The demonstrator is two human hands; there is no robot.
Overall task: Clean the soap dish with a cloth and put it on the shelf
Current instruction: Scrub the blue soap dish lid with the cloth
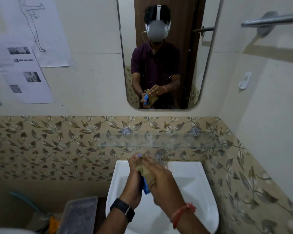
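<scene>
Nearest the camera, a clear lidded plastic box [78, 215] sits low on the left, just beside the white ceramic sink [193, 183]. The two forearms meet over the basin.

The left hand [134, 179], with a black watch on its wrist, has its grip curled round the blue plastic soap dish [146, 189]. The dish stands on edge between the palms, and only its lower corner and a speck of blue at the top show. The right hand [161, 183], with a red thread at the wrist, has its grip pinching the crumpled tan cloth [146, 173] and pressing it against the dish's face. That hand is blurred, so I judge the wiping to be under way. The cloth covers the dish, so how clean it is cannot be told.

Just beyond the hands is the chrome tap [159, 156]. Above it the clear glass shelf [159, 141] is fixed to the leaf-patterned tiles, and the dish is not yet on it. Farthest off, the tall wall mirror [159, 65] reflects the same hold.

What appears left is to finish the wipe, free the dish from the cloth, and lift it up and forward onto the shelf.
</scene>
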